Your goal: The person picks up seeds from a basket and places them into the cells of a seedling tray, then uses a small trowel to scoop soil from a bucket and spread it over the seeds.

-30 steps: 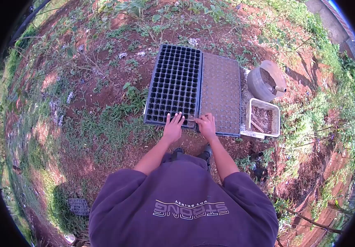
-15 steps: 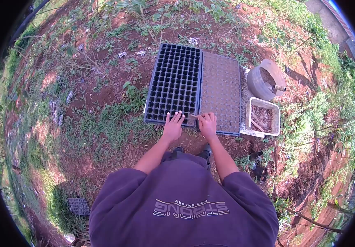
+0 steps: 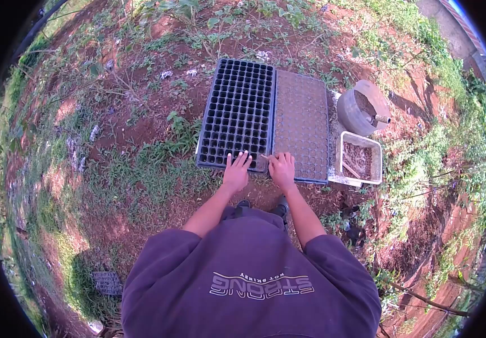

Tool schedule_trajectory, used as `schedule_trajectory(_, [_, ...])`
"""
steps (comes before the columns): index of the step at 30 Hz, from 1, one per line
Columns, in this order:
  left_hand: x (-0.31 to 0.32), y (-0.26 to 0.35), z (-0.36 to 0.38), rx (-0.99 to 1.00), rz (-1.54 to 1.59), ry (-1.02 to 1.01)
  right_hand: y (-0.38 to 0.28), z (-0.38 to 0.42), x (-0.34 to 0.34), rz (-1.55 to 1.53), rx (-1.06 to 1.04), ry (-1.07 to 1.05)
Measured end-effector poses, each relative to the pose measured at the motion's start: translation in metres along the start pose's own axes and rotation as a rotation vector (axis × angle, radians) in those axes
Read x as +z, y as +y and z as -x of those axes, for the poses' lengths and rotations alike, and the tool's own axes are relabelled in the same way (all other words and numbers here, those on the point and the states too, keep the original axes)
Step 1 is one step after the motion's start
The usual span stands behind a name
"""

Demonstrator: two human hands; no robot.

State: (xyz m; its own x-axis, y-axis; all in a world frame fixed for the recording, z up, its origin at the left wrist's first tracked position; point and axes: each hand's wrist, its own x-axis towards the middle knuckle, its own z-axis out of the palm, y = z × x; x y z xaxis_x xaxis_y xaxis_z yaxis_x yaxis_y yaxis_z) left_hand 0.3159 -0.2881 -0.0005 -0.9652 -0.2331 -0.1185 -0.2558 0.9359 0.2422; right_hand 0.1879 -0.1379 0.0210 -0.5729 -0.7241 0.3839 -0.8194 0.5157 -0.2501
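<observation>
Your left hand point(image 3: 236, 176) lies open, fingers spread on the black cell tray's point(image 3: 237, 112) near end; your right hand point(image 3: 282, 172) pinches a slim piece point(image 3: 264, 156) over its right corner. The tray stretches lengthwise away from you.

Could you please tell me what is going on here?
A person is working at two cell trays side by side on the ground. Their left hand lies spread on the near end of the dark tray, whose cells look mostly empty. Their right hand pinches a small thin piece, too small to identify, by that tray's near right corner. The other tray looks filled with soil. A round container and a rectangular tub stand to the right.
</observation>
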Motion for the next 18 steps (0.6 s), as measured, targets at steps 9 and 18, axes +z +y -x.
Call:
schedule_trajectory(9, [0.0023,0.0004,0.0009,-0.004,0.021,0.022,0.0027,-0.0009,0.0039,0.057,0.006,-0.049])
schedule_trajectory(18, [0.0068,0.0014,0.0014,-0.005,0.047,0.082,0.0026,-0.0079,0.0063,0.217,-0.162,-0.140])
